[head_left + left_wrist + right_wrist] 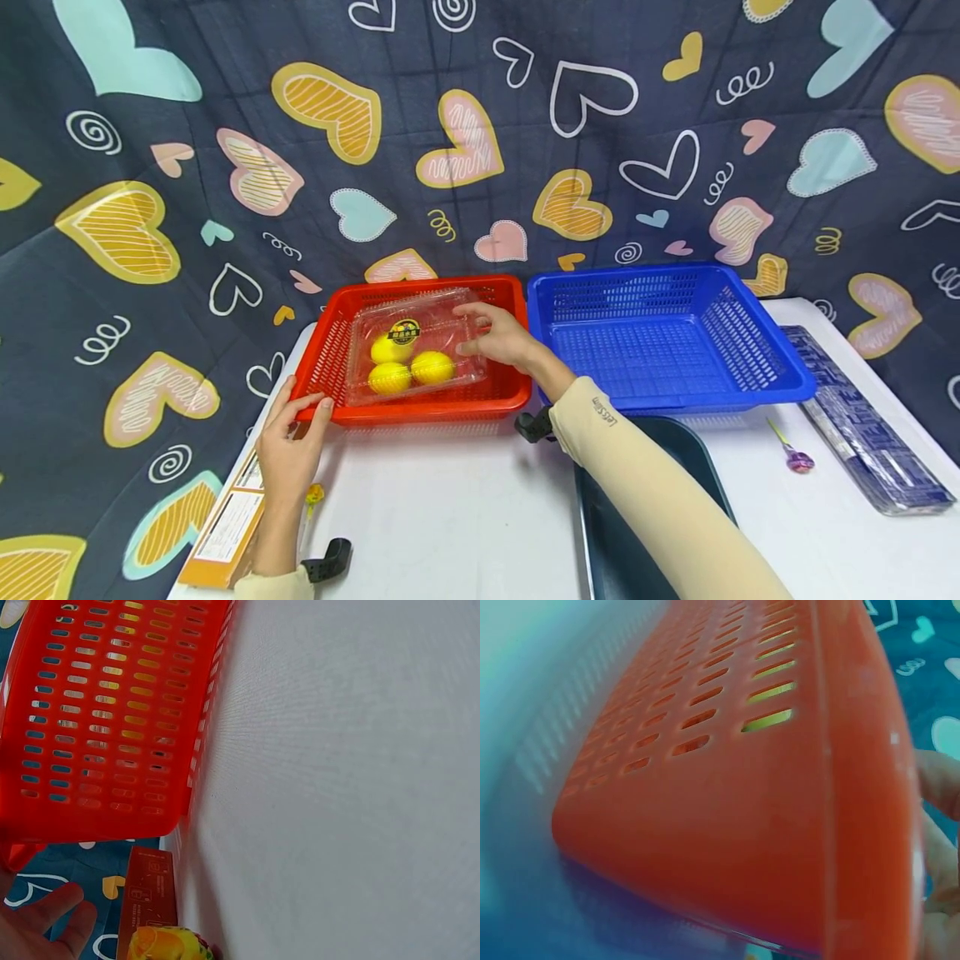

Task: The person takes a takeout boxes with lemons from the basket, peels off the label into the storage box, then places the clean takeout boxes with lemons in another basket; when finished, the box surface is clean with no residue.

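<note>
A clear plastic clamshell box [420, 304] with a black and gold label sits in the red basket [427, 412], tilted inside its rim. Three yellow fruits [432, 367] resembling lemons show through the lid. My right hand [501, 335] reaches over the basket's right side, thumb and fingers spread apart at the box's right end. At the basket's front left corner is my left hand [291, 442], fingertips right at the rim. Its fingers [56, 907] appear loosely extended beside the basket in the left wrist view. The red wall hides most of the right hand from its wrist camera.
A blue basket [663, 408] stands right of the red one, with a dark green tray [622, 533] in front. Further right lie a purple lollipop [799, 460] and a blue plastic-wrapped pack [870, 433]. An orange and white box [225, 533] and a yellow lollipop [314, 493] lie by the left forearm.
</note>
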`<state>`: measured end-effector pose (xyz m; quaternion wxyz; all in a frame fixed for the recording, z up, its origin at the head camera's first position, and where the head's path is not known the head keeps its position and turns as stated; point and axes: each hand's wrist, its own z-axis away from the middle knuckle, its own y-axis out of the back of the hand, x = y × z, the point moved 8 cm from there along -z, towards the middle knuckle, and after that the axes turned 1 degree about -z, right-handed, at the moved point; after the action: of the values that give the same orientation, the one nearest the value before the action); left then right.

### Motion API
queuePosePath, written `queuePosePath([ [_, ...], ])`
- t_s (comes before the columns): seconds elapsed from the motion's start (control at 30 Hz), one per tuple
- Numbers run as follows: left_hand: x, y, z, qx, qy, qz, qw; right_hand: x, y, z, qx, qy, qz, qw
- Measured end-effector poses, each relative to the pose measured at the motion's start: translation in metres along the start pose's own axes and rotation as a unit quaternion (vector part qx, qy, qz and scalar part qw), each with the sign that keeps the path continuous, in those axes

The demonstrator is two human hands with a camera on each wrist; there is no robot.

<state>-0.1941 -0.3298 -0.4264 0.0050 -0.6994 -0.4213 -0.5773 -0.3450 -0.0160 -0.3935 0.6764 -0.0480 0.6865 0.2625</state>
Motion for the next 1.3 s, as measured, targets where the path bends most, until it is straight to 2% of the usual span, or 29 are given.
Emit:
queuePosePath([
  [0.3,-0.001,0.0,0.0,-0.002,0.001,-0.007,1.0,-0.005,0.002,0.002,0.047,0.034,0.02,0.998],
  [0.5,-0.002,0.0,0.0,-0.004,0.007,-0.014,0.9999,-0.006,0.001,0.004,0.049,0.027,0.036,0.998],
  [0.6,-0.002,0.0,0.0,-0.007,0.009,-0.014,0.9998,-0.008,0.001,0.004,0.051,0.04,0.039,0.997],
  [1.03,-0.001,0.002,-0.001,-0.002,-0.006,-0.002,1.0,-0.015,0.004,0.011,0.048,0.077,-0.021,0.996],
  [1.3,-0.002,0.0,-0.002,-0.003,-0.01,0.003,0.9999,-0.022,0.017,0.022,0.069,0.081,-0.009,0.994],
])
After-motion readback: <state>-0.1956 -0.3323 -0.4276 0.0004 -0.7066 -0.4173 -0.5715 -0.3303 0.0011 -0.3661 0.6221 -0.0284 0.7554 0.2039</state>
